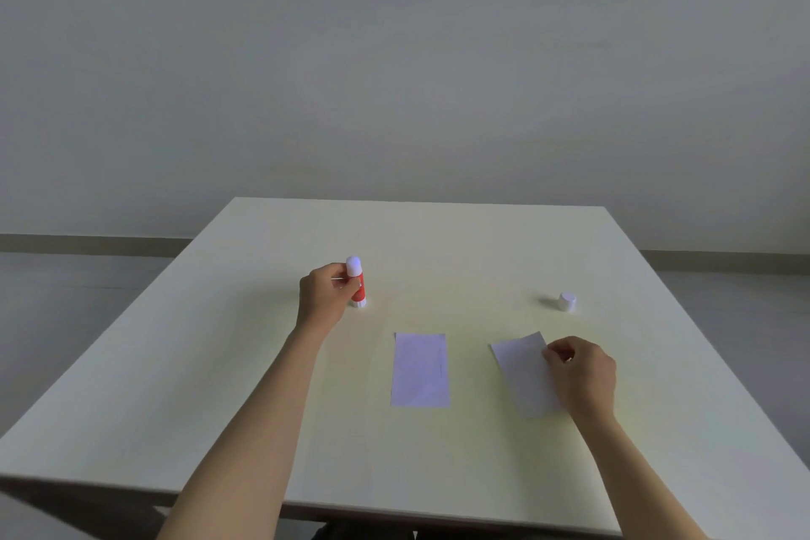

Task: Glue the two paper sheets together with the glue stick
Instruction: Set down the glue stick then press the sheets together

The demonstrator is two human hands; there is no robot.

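A red glue stick (358, 293) with a white top stands upright on the table, left of centre. My left hand (325, 294) is wrapped around its side, fingers closed on it. One white paper sheet (420, 369) lies flat in the middle. A second white sheet (519, 368) lies tilted to its right, and my right hand (580, 373) pinches its right edge and covers part of it. A small white cap (567, 301) sits apart at the right rear.
The pale table (219, 364) reaches the wall side at the back and ends close to my body at the front. Grey floor shows beyond both side edges.
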